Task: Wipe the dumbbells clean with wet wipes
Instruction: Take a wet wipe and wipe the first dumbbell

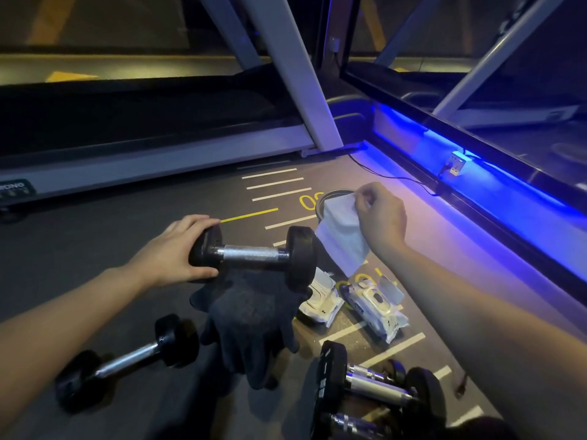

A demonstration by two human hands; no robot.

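Spare dumbbells [378, 385] at 5 o'clock wait; left hand [173, 249] grips dumbbell [254, 254] end to steady it — right hand [379, 214] pinches wet wipe [341, 236], abt to wipe.

This is a gym. A treadmill [152, 160] with slanted grey uprights runs along the dark rubber floor [95, 249], which carries white distance lines and yellow numbers [309, 201]. Black dumbbells [127, 360] with chrome handles lie about. A blue light strip [476, 173] glows under the dark frame on the right.
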